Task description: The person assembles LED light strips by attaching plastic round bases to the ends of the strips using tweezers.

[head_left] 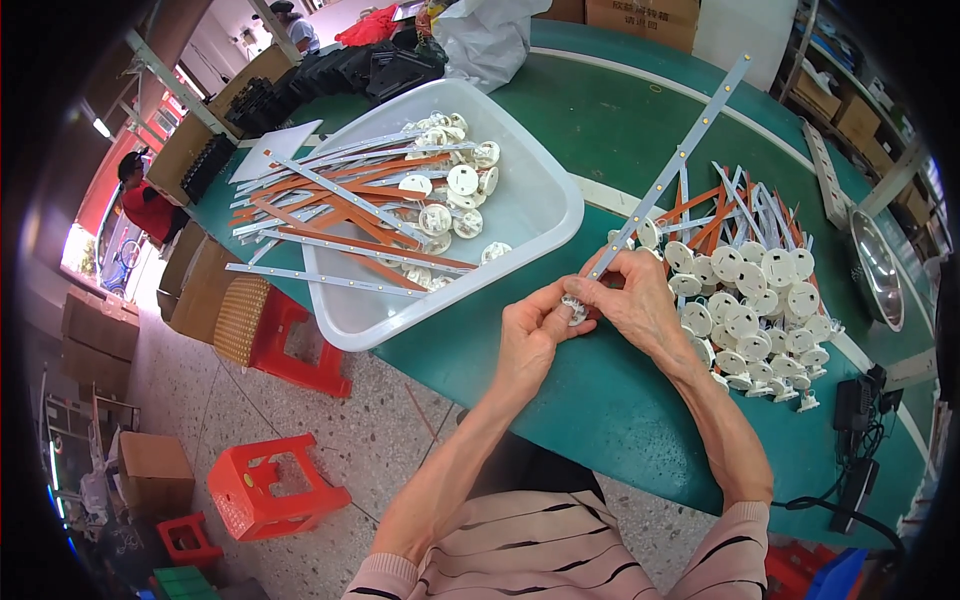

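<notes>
My left hand (533,330) pinches a small white round plastic end cap (574,310) between thumb and fingers. My right hand (640,298) grips the lower end of a long thin LED strip (671,170), dotted with small yellow squares. The strip rises at a slant to the upper right, its bottom meeting the cap; my fingers hide the joint. Close to my right hand lies a heap of white round caps (742,320) with pale and orange-brown strips behind them. On the left, a white plastic tub (572,208) holds more strips with round caps (462,180).
All this rests on a green table (620,390). A metal bowl (876,268) and black power adapters (853,405) sit at the right edge. Black parts (400,70) and a white bag (488,40) lie behind the tub. Red stools (265,490) stand left; a person in red (150,208) is farther off.
</notes>
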A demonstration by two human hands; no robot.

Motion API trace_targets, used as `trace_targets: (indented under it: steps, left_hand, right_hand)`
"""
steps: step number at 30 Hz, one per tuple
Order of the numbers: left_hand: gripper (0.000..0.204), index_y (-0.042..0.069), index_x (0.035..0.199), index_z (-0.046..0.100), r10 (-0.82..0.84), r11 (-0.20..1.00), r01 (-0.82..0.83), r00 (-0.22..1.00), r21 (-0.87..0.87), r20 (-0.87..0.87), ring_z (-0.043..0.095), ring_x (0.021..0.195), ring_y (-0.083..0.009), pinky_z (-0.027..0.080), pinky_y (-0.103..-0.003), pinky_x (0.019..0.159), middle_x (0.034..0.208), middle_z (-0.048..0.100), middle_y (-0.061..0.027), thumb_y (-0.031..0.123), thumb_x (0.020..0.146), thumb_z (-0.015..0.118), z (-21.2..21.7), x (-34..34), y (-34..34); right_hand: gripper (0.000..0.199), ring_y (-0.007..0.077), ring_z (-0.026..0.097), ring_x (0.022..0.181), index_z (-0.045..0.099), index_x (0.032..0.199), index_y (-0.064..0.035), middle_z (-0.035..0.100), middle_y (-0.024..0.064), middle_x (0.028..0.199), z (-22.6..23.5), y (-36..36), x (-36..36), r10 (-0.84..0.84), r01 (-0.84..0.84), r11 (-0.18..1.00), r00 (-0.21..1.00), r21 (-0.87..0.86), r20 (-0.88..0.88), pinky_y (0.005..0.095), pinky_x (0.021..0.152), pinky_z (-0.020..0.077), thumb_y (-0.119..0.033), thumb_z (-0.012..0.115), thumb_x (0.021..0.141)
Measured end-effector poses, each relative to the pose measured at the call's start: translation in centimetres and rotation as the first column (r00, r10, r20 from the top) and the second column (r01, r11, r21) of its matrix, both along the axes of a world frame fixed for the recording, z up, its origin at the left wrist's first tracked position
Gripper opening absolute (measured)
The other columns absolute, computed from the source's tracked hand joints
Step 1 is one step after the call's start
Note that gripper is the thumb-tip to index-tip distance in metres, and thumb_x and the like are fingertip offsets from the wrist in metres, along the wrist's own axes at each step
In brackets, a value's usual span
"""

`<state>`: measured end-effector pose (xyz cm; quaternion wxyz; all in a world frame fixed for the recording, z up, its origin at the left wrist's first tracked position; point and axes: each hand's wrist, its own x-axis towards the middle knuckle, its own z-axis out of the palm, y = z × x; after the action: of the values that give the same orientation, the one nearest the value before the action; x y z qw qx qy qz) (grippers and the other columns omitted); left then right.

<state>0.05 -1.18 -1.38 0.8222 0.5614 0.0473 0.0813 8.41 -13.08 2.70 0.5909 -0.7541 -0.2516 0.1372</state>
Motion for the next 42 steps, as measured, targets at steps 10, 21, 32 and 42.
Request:
trace_targets:
  steps: [10, 21, 32, 42]
  left_hand:
    - [0.029, -0.003, 0.119, 0.056, 0.034, 0.999, -0.034, 0.999, 0.01, -0.012, 0.06, 0.094, -0.014, 0.052, -0.03, 0.085, 0.104, 0.062, -0.0076, 0.01, 0.095, 0.047, 0.1, 0.0, 0.0]
    - [0.03, -0.009, 0.12, 0.051, 0.109, 0.994, -0.109, 0.994, 0.001, -0.012, 0.061, 0.091, -0.0169, 0.056, -0.03, 0.08, 0.106, 0.061, -0.0132, -0.001, 0.093, 0.045, -0.2, 0.2, -0.3]
    - [0.03, -0.01, 0.12, 0.051, 0.17, 0.985, -0.17, 0.985, -0.007, -0.037, 0.061, 0.095, -0.0204, 0.056, -0.032, 0.082, 0.11, 0.059, -0.0167, -0.003, 0.092, 0.043, -0.4, 0.2, -0.5]
    - [0.033, -0.01, 0.123, 0.049, 0.217, 0.973, -0.214, 0.976, 0.084, -0.027, 0.061, 0.096, -0.0213, 0.056, -0.034, 0.082, 0.113, 0.058, -0.0178, -0.006, 0.091, 0.041, -0.3, 0.0, -0.6]
  right_hand:
    - [0.012, 0.0111, 0.059, 0.059, 0.062, 0.075, 0.0028, 0.061, 0.0061, 0.065, 0.3, 0.0, -0.3, -0.005, 0.006, 1.0, 0.999, -0.01, 0.054, 0.0239, 0.054, 0.0482, -0.007, 0.069, 0.079]
    - [0.013, 0.0151, 0.061, 0.059, 0.064, 0.074, 0.0041, 0.062, 0.0091, 0.072, -0.6, 0.4, -0.5, -0.027, 0.023, 0.999, 0.99, 0.031, 0.137, 0.0279, 0.053, 0.0498, -0.007, 0.07, 0.074]
    - [0.01, 0.0141, 0.059, 0.06, 0.06, 0.072, 0.0032, 0.059, 0.0069, 0.07, -1.1, 0.7, -0.8, -0.031, 0.018, 0.997, 0.986, 0.077, 0.165, 0.027, 0.053, 0.0495, -0.004, 0.068, 0.075]
    - [0.009, 0.0098, 0.054, 0.06, 0.06, 0.069, 0.0006, 0.056, 0.0025, 0.063, -0.8, 0.7, -0.3, 0.04, -0.04, 0.999, 0.999, -0.013, -0.01, 0.0246, 0.055, 0.0447, -0.002, 0.067, 0.074]
